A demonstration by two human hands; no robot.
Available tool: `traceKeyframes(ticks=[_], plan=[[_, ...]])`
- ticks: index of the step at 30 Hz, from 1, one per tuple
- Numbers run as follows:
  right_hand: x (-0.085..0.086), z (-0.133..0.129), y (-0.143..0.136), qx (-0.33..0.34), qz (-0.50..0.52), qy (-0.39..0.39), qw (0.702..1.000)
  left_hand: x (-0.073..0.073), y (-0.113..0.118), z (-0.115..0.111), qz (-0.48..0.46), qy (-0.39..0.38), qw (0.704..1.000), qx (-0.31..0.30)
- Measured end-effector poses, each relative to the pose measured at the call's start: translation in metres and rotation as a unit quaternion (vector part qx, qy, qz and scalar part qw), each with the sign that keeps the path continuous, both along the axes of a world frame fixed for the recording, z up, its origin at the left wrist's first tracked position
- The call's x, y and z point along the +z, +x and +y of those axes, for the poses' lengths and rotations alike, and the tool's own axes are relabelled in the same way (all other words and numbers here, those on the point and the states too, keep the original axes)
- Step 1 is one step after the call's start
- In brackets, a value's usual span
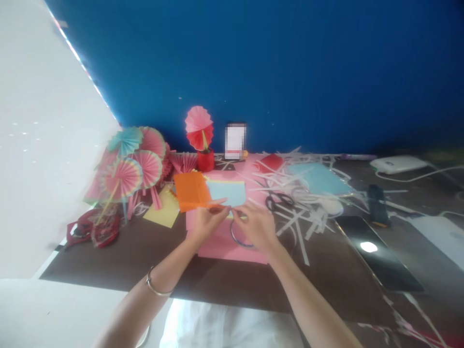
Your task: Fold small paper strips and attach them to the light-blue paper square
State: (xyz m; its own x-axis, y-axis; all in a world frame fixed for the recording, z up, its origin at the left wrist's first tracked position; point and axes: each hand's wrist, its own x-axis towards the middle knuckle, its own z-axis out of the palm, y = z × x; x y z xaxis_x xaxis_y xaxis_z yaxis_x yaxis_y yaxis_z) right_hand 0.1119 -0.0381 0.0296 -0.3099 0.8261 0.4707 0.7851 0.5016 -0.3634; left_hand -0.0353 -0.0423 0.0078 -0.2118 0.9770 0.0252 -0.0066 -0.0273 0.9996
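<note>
My left hand [206,220] and my right hand [253,224] meet over a pink sheet of paper [224,246] on the dark table [145,251]. Both pinch the near edge of an orange folded paper [191,191] that lies partly under a light blue sheet [227,192]. A thin ring [237,240] lies on the pink sheet under my right hand. Black scissors [277,199] rest just right of my right hand.
Pleated paper fans [134,164] stand at the left, and one fan sits in a red cup [205,159]. A yellow sheet [163,210], white paper strips [308,212], a dark tablet [377,251], a white device [397,164] with cables and red tape rolls [94,229] lie around.
</note>
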Motion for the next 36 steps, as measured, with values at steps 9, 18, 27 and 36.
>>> traceKeyframes(ticks=[9, 18, 27, 36], plan=[[0.003, -0.006, 0.001, 0.037, -0.099, 0.117, 0.987, 0.007, 0.002, 0.005, -0.207, -0.076, 0.975, 0.025], [-0.005, 0.007, 0.005, -0.087, 0.267, -0.047, 0.959, 0.013, -0.001, 0.005, -0.280, -0.108, 0.952, -0.068], [-0.017, 0.017, 0.012, -0.054, 0.463, -0.199, 0.862, 0.004, 0.011, 0.002, -0.298, -0.090, 0.945, -0.103], [-0.013, 0.024, 0.014, -0.033, 0.527, -0.235, 0.816, 0.003, 0.008, 0.005, -0.285, -0.074, 0.951, -0.090]])
